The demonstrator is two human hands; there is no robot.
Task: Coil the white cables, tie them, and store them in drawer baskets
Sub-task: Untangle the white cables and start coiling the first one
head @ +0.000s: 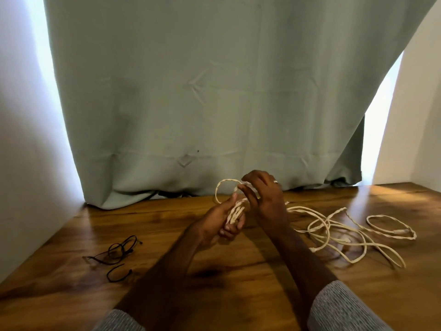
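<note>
The left hand (pixel 223 225) grips a few loops of white cable (pixel 235 211), the right hand (pixel 262 194) pinches the next loop, but most cable lies loose right of the hands, untied.

Loose white cable (pixel 338 231) sprawls across the table (pixel 250 278) at the right of the frame, blocking a low pass there. Black ties (pixel 117 253) lie lower left. Bare wood shows between them, at bottom centre. A curtain (pixel 202 91) closes the back edge.

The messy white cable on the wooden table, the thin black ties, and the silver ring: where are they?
Messy white cable (pixel 343 231): head view, on its tangled loose loops.
Thin black ties (pixel 119 249): head view, on the looped tie.
Silver ring (pixel 275 181): head view, on the band.
</note>
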